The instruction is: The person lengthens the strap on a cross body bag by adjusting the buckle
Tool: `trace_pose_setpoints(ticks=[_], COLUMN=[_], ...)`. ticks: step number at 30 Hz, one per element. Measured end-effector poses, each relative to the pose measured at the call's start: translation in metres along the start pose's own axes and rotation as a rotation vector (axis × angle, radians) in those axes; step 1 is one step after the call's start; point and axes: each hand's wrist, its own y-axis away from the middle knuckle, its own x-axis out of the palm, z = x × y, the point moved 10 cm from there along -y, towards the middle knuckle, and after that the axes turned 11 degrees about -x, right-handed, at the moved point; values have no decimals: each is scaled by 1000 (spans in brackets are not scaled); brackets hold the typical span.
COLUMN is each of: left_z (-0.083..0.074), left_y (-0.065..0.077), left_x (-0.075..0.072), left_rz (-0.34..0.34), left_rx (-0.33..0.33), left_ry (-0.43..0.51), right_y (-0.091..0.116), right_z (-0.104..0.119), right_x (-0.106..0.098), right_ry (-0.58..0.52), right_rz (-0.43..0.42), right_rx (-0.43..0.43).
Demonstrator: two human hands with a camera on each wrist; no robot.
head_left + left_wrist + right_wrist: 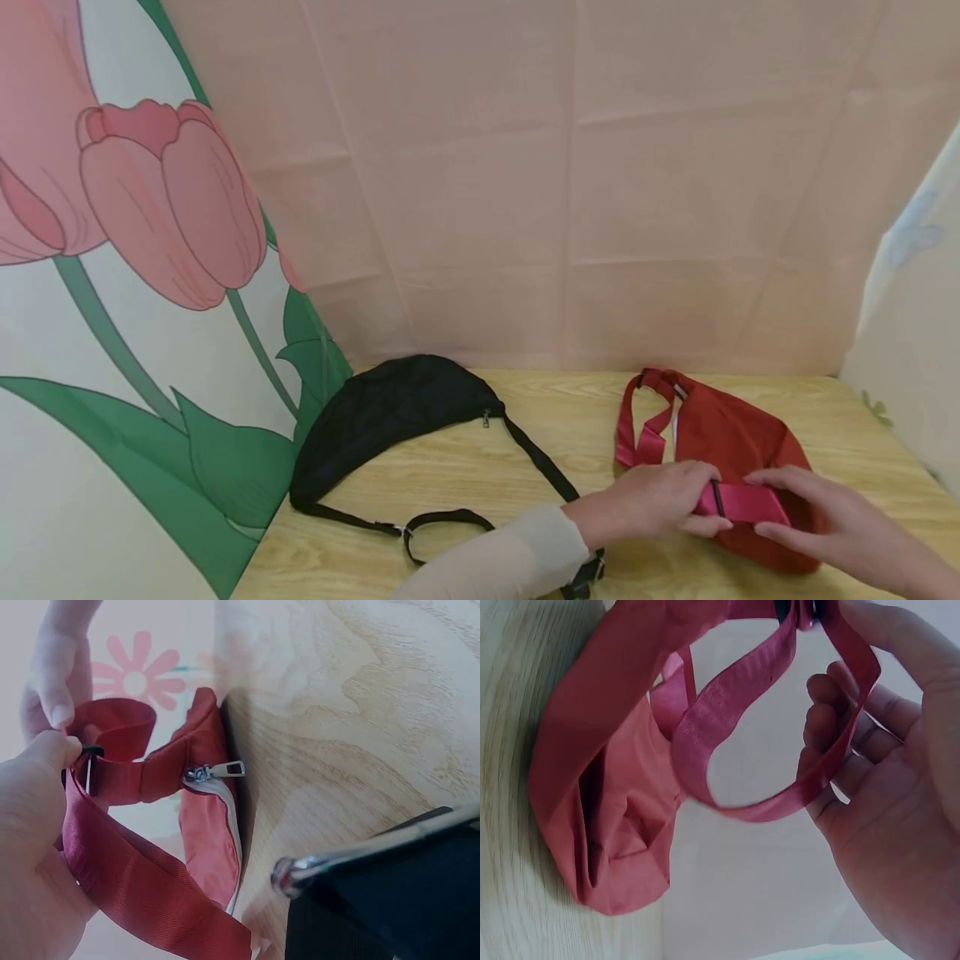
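Observation:
A red sling bag [731, 421] lies at the right of the table, its webbing strap [753, 503] raised in front of it. My left hand [645, 500] pinches the strap at a black slider buckle [93, 751]. On the other side of the buckle, my right hand [843, 518] holds the strap's loop between thumb and fingers. The right wrist view shows that loop [739, 814] hanging wide, with fingers [821, 724] curled behind it. A metal zipper pull [225, 770] sticks out from the bag in the left wrist view.
A black crescent-shaped bag [390, 408] lies on the left of the wooden table [525, 467]. Its thin strap [540, 458] runs toward my left forearm, which covers part of it. Behind the table hangs a pinkish cloth [480, 208]; a tulip-printed panel [172, 208] stands at left.

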Motion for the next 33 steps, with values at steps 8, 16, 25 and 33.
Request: trace_pose_setpoints(ticks=[8, 16, 25, 33], left_z=[0, 2, 2, 6], left_y=[3, 3, 4, 4], left_x=[-3, -9, -10, -10], left_rz=[-14, -68, -83, -72], left_rx=[7, 32, 33, -3], left_ry=[-4, -20, -34, -13], right_y=[-2, 6, -3, 1], right_z=[12, 12, 14, 17], right_x=[-3, -15, -5, -13], right_ry=[9, 69, 28, 114], right_rz=[-49, -129, -42, -102], right_rx=[-111, -140, -100, -122])
